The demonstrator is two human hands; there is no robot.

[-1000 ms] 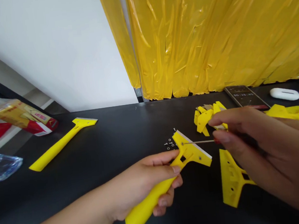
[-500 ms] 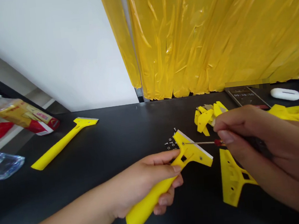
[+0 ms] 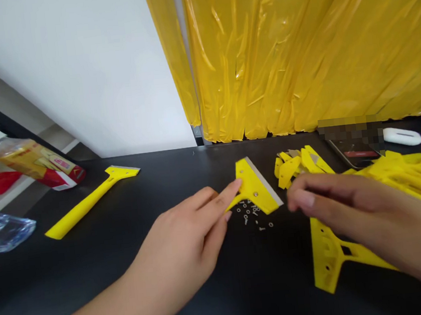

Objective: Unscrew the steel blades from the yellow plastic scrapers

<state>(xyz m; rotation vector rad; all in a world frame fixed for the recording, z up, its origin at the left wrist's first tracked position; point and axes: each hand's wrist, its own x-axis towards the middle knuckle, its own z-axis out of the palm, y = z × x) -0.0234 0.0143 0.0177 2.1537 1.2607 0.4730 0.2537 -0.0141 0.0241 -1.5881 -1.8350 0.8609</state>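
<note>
My left hand (image 3: pixel 192 232) is closed round a yellow scraper (image 3: pixel 253 188). Its wide head and metal blade edge point to the right, one screw shows in the head, and the handle is hidden beneath my hand. Small screws and nuts (image 3: pixel 249 216) lie on the black table just under the head. To the right, my right hand (image 3: pixel 352 213) has its thumb and fingers pressed together, apart from the blade; no screwdriver shows. Below that hand lies another yellow scraper body (image 3: pixel 328 260) without a blade. Small yellow plates (image 3: pixel 290 166) are piled behind its fingertips.
A bladed yellow scraper (image 3: pixel 87 205) lies at left, near a tilted drink bottle (image 3: pixel 41 162) and clear plastic packaging (image 3: pixel 6 234). At right are stacked yellow handles (image 3: pixel 411 171), a phone (image 3: pixel 356 149) and a white case (image 3: pixel 403 136). Yellow sheeting (image 3: pixel 278 55) hangs behind.
The scraper's head has moved up and slightly left, and my left hand now covers its handle from above. The screwdriver that touched a screw is out of sight; my right hand has shifted left.
</note>
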